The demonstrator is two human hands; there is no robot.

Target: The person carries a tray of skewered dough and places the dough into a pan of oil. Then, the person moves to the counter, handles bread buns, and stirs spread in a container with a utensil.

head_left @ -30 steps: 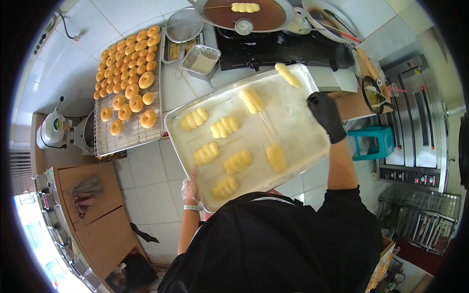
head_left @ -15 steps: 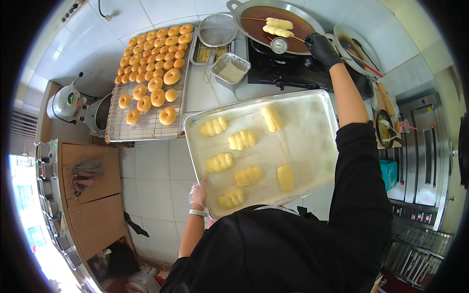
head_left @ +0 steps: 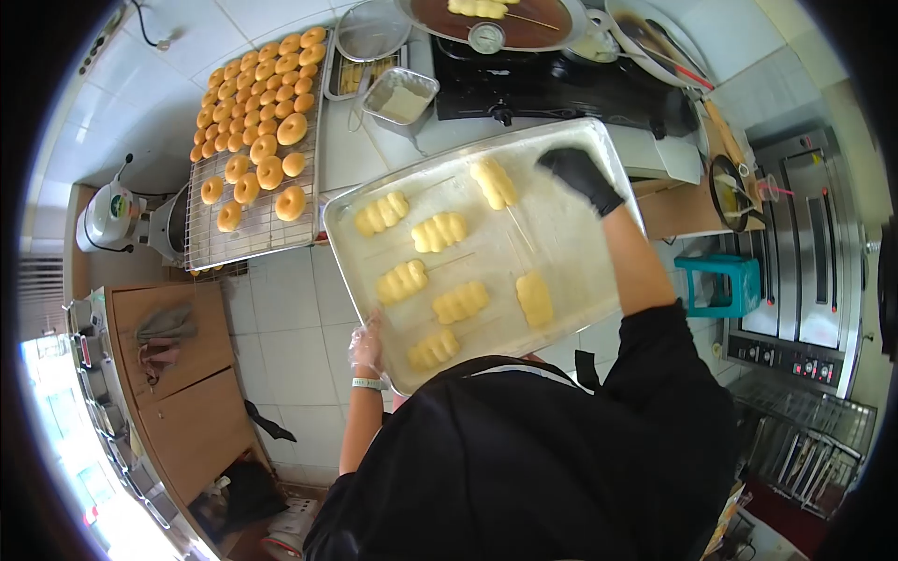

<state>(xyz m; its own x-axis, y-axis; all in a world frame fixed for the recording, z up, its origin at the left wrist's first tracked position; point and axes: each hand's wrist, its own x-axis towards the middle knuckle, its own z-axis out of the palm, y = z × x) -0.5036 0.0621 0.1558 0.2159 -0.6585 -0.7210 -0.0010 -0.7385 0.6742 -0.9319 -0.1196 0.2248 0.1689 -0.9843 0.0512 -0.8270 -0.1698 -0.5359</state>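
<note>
A: "While the tray [head_left: 580, 271] is gripped at its left rim by the left hand [head_left: 367, 348], how is the right hand [head_left: 580, 178] positioned?"

B: "It is located over the tray's far right area; its finger opening cannot be determined. Seven skewered dough pieces [head_left: 439, 231] are carried on the tray."
</note>
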